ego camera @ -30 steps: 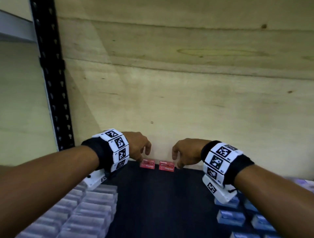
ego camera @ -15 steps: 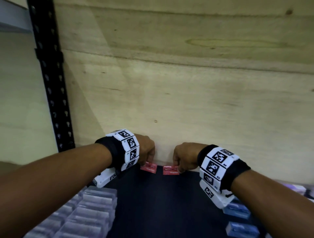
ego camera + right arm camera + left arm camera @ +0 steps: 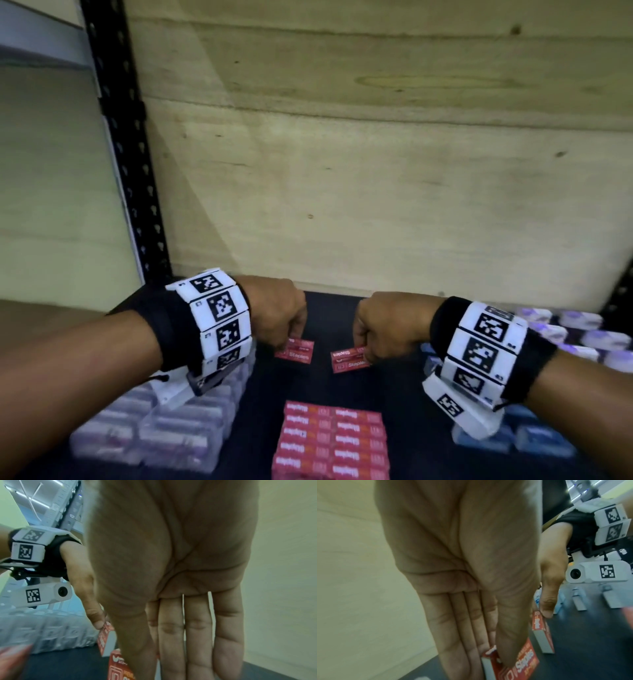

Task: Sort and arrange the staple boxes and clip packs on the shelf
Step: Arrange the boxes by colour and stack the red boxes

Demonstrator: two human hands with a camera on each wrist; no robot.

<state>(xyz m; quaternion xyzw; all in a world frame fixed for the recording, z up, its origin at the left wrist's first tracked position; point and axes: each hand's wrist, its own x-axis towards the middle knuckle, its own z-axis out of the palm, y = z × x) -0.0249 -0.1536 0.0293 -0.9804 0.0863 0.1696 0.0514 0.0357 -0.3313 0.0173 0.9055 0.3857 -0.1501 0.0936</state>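
Two small red staple boxes are held over the dark shelf (image 3: 318, 383), near its back. My left hand (image 3: 296, 337) pinches the left staple box (image 3: 295, 350) between thumb and fingers; in the left wrist view the thumb lies on this box (image 3: 523, 661). My right hand (image 3: 363, 349) pinches the right staple box (image 3: 347, 359), seen tilted in the right wrist view (image 3: 118, 668). In front of them lies a neat block of several red staple boxes (image 3: 330, 442).
Clear clip packs (image 3: 164, 431) fill the shelf's left side under my left wrist. Blue boxes (image 3: 513, 440) sit at the right, with white and purple packs (image 3: 565, 329) behind them. A plywood back wall (image 3: 376, 188) and a black upright (image 3: 130, 154) bound the shelf.
Both hands have closed on the two red boxes and drawn them away from the back wall toward me. The view has tipped down, bringing the red block into sight.
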